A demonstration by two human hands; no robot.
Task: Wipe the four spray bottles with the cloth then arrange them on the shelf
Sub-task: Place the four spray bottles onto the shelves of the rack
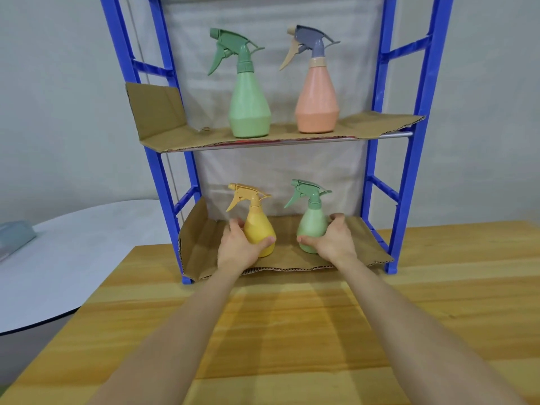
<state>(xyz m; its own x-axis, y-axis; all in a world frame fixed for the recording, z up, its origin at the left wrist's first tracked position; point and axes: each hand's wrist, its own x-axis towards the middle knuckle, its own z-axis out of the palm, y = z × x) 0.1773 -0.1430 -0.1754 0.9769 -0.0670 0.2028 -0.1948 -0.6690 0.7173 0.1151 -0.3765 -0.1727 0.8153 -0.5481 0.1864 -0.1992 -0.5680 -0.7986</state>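
Gripping yellow bottle (258,223) with left hand (238,247), right hand (336,241) gripping small green bottle (312,223); both bases partly hidden

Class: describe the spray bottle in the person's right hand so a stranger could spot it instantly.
Find the blue rack on the wooden table, then its lower cardboard shelf. Of two bottles there, take the green bottle on the right, not the yellow bottle.

Single head-worn wide-angle view, facing forward and slightly down across the wooden table (292,331) toward the blue shelf (429,83), seen front-on. Close range: both forearms (190,331) enter from the bottom edge, shelf uprights converge downward
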